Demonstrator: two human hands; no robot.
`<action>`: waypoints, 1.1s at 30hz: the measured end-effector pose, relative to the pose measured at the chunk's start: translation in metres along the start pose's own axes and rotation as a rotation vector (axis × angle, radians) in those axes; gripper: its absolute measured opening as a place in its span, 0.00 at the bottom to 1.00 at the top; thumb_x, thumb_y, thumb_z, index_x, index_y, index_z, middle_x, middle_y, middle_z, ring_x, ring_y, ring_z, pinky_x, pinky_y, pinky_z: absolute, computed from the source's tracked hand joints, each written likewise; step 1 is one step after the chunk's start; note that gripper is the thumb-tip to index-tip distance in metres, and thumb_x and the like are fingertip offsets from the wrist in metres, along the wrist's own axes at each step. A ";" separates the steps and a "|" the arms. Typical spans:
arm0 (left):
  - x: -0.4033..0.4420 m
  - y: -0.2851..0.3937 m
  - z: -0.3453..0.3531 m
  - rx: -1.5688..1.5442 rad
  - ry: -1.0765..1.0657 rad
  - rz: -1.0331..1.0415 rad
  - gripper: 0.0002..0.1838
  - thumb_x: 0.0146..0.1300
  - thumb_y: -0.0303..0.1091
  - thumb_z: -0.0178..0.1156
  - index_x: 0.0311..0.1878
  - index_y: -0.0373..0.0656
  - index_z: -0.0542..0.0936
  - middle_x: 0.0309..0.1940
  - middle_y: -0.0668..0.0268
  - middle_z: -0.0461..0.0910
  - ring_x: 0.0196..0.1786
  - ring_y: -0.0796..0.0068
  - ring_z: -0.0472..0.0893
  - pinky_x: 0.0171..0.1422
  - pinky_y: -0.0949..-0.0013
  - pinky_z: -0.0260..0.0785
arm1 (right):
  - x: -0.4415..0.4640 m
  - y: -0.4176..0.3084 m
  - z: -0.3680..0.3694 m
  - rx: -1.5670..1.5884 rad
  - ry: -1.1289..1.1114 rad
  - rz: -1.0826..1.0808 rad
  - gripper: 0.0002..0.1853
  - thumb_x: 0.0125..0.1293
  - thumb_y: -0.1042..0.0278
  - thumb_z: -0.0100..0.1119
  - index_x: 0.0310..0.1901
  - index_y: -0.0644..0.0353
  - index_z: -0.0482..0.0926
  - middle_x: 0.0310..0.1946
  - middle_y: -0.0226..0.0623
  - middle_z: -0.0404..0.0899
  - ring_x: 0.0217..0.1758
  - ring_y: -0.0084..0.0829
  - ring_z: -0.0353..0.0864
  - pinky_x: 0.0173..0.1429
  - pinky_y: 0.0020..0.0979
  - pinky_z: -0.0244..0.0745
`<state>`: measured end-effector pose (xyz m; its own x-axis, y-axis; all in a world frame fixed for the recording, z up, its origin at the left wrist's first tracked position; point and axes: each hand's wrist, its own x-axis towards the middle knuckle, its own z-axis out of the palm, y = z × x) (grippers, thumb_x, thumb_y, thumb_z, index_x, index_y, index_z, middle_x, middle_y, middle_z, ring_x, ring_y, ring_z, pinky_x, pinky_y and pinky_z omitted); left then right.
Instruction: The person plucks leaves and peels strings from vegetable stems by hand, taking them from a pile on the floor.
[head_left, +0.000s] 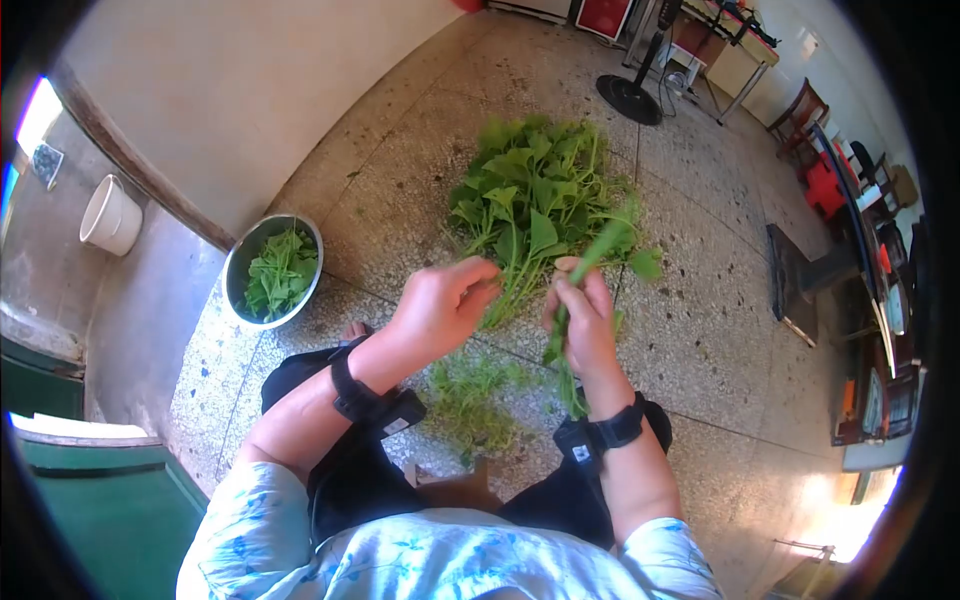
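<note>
My right hand [588, 325] is closed around a leafy green stem [598, 247], which sticks up past the fingers and trails below the palm. Left of it, my left hand [447, 305] has its fingertips drawn together in a pinch; whatever may be between them is too small to see. Just beyond both hands lies a large heap of leafy green shoots [535, 190] on the floor, stems pointing toward me. Between my knees is a smaller loose pile of thin pale-green trimmings [475, 400].
A metal basin [318, 272] holding green leaves [280, 272] stands at my left. Farther left is a white bucket [112, 217] past a doorway. A black fan base [630, 100] stands ahead, and a dark table-like stand [800, 280] is on the right.
</note>
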<state>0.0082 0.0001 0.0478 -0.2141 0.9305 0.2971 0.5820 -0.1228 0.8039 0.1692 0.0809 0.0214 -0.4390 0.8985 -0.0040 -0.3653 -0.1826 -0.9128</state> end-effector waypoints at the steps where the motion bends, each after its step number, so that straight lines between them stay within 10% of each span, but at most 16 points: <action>1: -0.001 -0.003 0.000 -0.005 0.023 -0.002 0.05 0.49 0.23 0.59 0.31 0.39 0.77 0.23 0.58 0.76 0.23 0.64 0.77 0.25 0.71 0.67 | 0.001 -0.001 0.005 0.068 0.028 0.024 0.05 0.61 0.70 0.50 0.35 0.62 0.70 0.20 0.26 0.67 0.21 0.16 0.66 0.20 0.20 0.62; 20: -0.001 -0.046 0.011 0.212 -0.046 0.276 0.08 0.46 0.24 0.60 0.33 0.42 0.79 0.27 0.63 0.78 0.29 0.63 0.78 0.30 0.67 0.71 | -0.003 0.026 0.023 -0.013 -0.056 0.416 0.05 0.60 0.70 0.52 0.31 0.62 0.72 0.17 0.27 0.67 0.16 0.16 0.64 0.19 0.18 0.58; 27: -0.004 -0.040 0.007 -0.256 -0.163 -0.118 0.06 0.55 0.23 0.55 0.36 0.38 0.78 0.30 0.62 0.79 0.28 0.74 0.78 0.29 0.77 0.69 | 0.000 0.031 0.017 -0.111 0.006 0.450 0.06 0.58 0.69 0.52 0.30 0.62 0.71 0.13 0.27 0.65 0.13 0.17 0.61 0.17 0.19 0.56; 33: 0.018 -0.061 -0.045 -0.868 0.164 -0.387 0.05 0.61 0.29 0.51 0.37 0.39 0.75 0.35 0.62 0.78 0.30 0.80 0.78 0.21 0.83 0.62 | 0.008 0.011 -0.016 -0.119 0.203 0.296 0.04 0.57 0.70 0.52 0.31 0.61 0.71 0.12 0.27 0.64 0.12 0.18 0.60 0.15 0.19 0.55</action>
<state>-0.0664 0.0092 0.0275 -0.4147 0.9084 -0.0532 -0.3207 -0.0912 0.9428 0.1746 0.0925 0.0047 -0.3355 0.8768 -0.3444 -0.1438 -0.4090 -0.9012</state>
